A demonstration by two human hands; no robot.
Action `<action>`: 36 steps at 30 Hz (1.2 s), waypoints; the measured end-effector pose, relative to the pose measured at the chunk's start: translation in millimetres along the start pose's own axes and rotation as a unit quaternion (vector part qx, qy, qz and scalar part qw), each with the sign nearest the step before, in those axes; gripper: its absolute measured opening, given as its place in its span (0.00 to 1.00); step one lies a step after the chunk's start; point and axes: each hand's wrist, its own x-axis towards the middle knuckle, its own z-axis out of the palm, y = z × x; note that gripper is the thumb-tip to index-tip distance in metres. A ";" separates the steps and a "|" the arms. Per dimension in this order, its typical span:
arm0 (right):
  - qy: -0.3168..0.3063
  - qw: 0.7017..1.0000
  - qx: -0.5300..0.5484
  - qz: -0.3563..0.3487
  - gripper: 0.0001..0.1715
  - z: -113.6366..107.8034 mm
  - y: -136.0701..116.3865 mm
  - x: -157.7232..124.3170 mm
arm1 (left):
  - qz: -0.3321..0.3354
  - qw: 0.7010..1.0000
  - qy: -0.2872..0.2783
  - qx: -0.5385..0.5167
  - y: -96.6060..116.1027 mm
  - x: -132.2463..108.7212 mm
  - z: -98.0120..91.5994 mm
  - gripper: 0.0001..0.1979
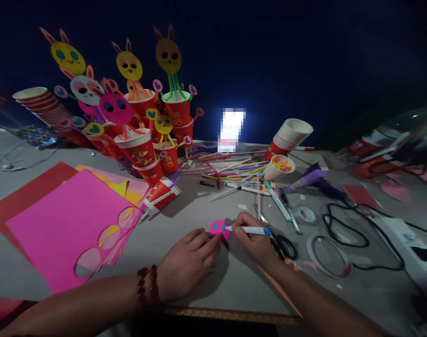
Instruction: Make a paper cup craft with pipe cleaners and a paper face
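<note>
A small pink paper circle [217,228] with two blue spots lies on the table. My left hand [190,260] holds it at its lower edge, thumb and fingers close together and partly covering it. In my right hand [253,241] is a white marker with a blue end [253,230], gripped between thumb and fingers. The marker's tip touches the right-hand blue spot. Just right of that hand, black-handled scissors [287,247] lie partly hidden behind the wrist. Large pink paper [69,224] with round cut-outs is spread to the left of my left hand.
Red paper cups with rabbit-faced figures [138,147] stand at the back left. Behind the hands lie pipe cleaners [231,171] and a paper cup with scraps [279,167]. Tape rolls [328,256] and a looped black cable [368,241] are at the right.
</note>
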 end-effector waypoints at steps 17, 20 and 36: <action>0.005 1.000 0.008 0.009 0.10 -0.1 -1.3 0.1 | -0.002 1.000 -0.002 -0.004 0.1 0.3 -1.4 0.24; 0.011 1.000 0.003 0.011 0.10 0.0 -1.7 0.1 | -0.006 1.000 -0.003 -0.009 0.3 0.4 -1.0 0.23; 0.001 1.000 0.006 0.008 0.11 -0.1 -1.6 -1.1 | -0.005 1.000 0.000 -0.007 0.4 0.2 -0.5 0.26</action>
